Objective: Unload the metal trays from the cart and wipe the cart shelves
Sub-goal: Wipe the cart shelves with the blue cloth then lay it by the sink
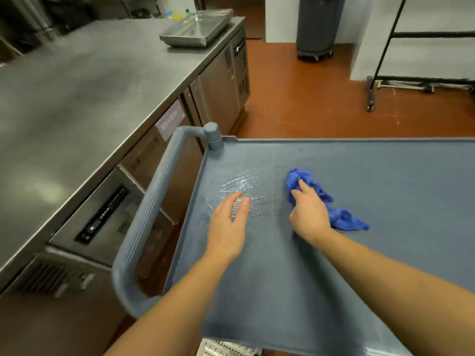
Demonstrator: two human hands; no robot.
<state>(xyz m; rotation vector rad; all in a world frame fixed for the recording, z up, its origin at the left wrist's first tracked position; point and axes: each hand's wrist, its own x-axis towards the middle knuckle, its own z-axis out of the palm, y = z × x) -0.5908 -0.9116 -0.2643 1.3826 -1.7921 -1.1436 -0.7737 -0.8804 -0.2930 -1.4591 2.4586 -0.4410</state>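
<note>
The grey plastic cart's top shelf [372, 181] fills the lower right of the view, with no trays on it. A wet shiny patch [239, 186] lies near its left end. My right hand [309, 214] grips a crumpled blue cloth [339, 214] and presses it onto the shelf. My left hand [228, 222] hovers flat over the wet patch, fingers straight, holding nothing. A stack of metal trays [196, 28] sits at the far end of the steel counter [84, 93] on the left.
The cart's grey handle [149, 211] curves between shelf and counter. Under-counter fridge doors [218, 93] run along the left. A grey bin on wheels [317, 27] and a black wheeled rack [385, 55] stand on the brown floor beyond the cart.
</note>
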